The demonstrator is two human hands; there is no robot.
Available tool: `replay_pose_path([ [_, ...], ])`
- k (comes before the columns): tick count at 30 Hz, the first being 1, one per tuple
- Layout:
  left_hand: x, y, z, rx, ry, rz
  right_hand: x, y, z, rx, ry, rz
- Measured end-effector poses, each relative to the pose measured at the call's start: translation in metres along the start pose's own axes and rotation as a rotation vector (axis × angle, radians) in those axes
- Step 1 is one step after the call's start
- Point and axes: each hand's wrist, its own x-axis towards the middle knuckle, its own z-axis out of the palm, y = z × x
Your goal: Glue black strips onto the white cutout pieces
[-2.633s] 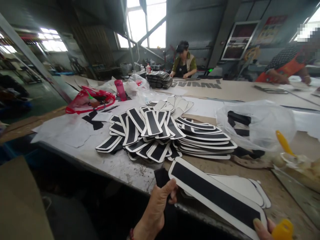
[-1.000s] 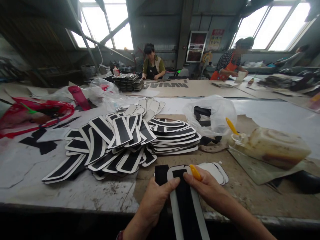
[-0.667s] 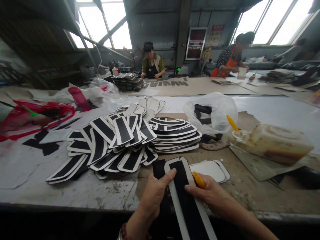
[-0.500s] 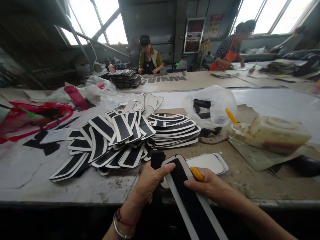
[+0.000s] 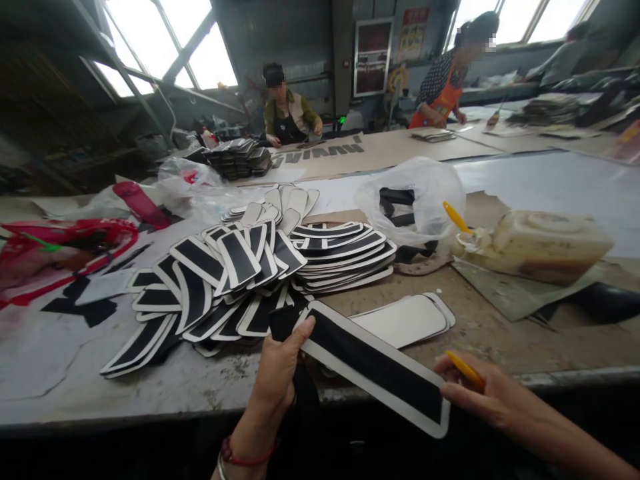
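Note:
My left hand (image 5: pixel 283 363) is closed on the upper left end of a long white piece with a black strip (image 5: pixel 373 360) along its middle, thumb on top. Folded black strips (image 5: pixel 287 320) are in the same hand, and dark material hangs below it. At the piece's lower right end, my right hand (image 5: pixel 480 387) pinches the corner between thumb and fingers. A yellow handle (image 5: pixel 465 370) is tucked in that hand; its working end is hidden. Several plain white pieces (image 5: pixel 405 320) lie on the table just behind the held one.
A heap of black-and-white pieces (image 5: pixel 240 257) covers the middle, beside a neater stack (image 5: pixel 345 260). To the right lie a clear bag (image 5: pixel 435 193) and a stained plastic container (image 5: pixel 545 243) with a yellow-handled brush (image 5: pixel 456 217). A red bag (image 5: pixel 65 247) lies left. Co-workers (image 5: pixel 287 113) stand beyond.
The held piece has swung from pointing down toward me to lying slantwise to the right. My right hand has slid to its far end; my left hand has moved slightly left.

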Motion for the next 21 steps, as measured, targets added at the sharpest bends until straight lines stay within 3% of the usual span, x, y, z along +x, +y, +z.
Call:
replay_pose_path([
  [5, -0.004, -0.001, -0.001, -0.028, 0.038, 0.022, 0.006, 0.007, 0.022, 0.049, 0.180, 0.112],
  [8, -0.006, 0.002, -0.006, -0.052, 0.067, 0.013, 0.012, 0.006, 0.029, 0.162, 0.134, 0.151],
  [12, -0.006, 0.006, -0.012, -0.172, 0.106, -0.050, 0.013, -0.002, 0.037, 0.474, 0.071, 0.226],
  [15, -0.005, 0.001, -0.017, -0.325, 0.104, -0.217, 0.013, -0.016, 0.035, 0.610, 0.054, 0.282],
  [18, -0.004, -0.010, -0.022, -0.497, 0.028, -0.434, 0.015, -0.033, 0.023, 0.528, 0.065, 0.295],
  [21, -0.002, -0.020, -0.030, -0.546, 0.019, -0.443, 0.020, -0.044, 0.014, 0.444, 0.082, 0.280],
])
